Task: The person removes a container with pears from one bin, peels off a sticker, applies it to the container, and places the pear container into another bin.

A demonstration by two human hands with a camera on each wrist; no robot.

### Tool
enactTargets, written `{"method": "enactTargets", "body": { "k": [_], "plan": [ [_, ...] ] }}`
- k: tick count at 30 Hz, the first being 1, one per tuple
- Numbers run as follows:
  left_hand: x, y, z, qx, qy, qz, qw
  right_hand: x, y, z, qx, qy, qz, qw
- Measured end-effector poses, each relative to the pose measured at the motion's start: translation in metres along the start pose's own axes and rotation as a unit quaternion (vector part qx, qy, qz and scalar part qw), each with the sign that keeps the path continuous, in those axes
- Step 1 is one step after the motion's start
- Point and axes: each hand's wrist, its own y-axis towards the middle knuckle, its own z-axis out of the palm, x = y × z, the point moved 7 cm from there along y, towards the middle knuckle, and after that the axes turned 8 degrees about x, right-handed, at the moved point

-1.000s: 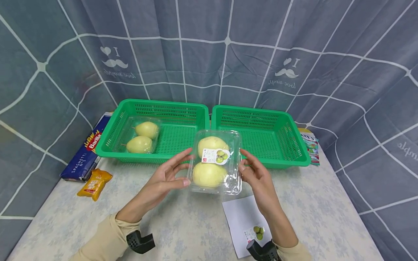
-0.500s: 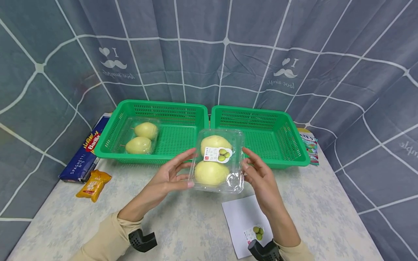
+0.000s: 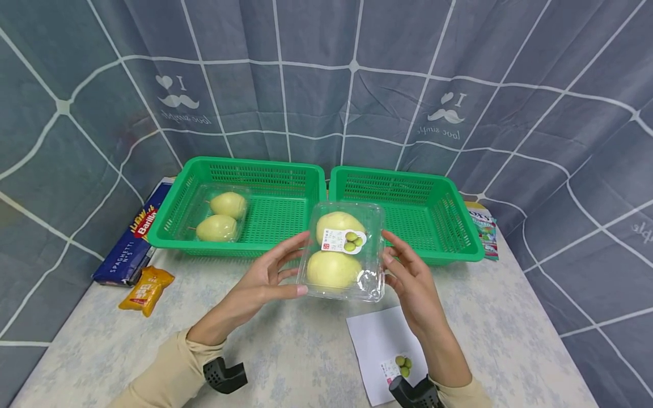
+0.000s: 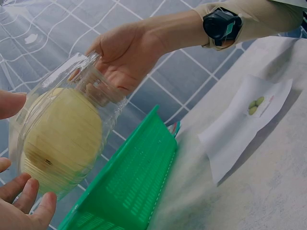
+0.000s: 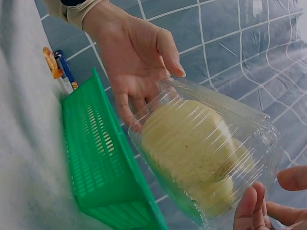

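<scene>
A: What changed in the last second?

B: The clear clamshell of 2 pears [image 3: 343, 252] has drifted slightly right and toward the baskets, held above the table [image 3: 285, 351], so it seems bound for a basket.

A: Grip?

B: Left hand [image 3: 260, 280] and right hand [image 3: 410, 277] clasp its sides, fingers curled round it.

A: Containers?

B: Left green basket [image 3: 285, 170] holds another 2-pear clamshell [image 3: 220, 214]; right green basket [image 3: 408, 212] shows nothing inside.

Both arms wear long beige sleeves, the left sleeve [image 3: 168, 371] and the right sleeve [image 3: 461, 394] ending at the wrists; each wrist carries a black strapped camera mount [image 3: 224, 375]; the left hand [image 3: 260, 280] and right hand [image 3: 413, 280] are bare.
</scene>
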Motion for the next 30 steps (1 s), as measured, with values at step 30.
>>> {"method": "enactTargets", "body": {
  "k": [30],
  "plan": [
    [-0.006, 0.021, -0.001, 0.009, -0.019, -0.014, 0.9997, 0.002, 0.014, -0.013, -0.011, -0.017, 0.006, 1.000]
  ]
}}
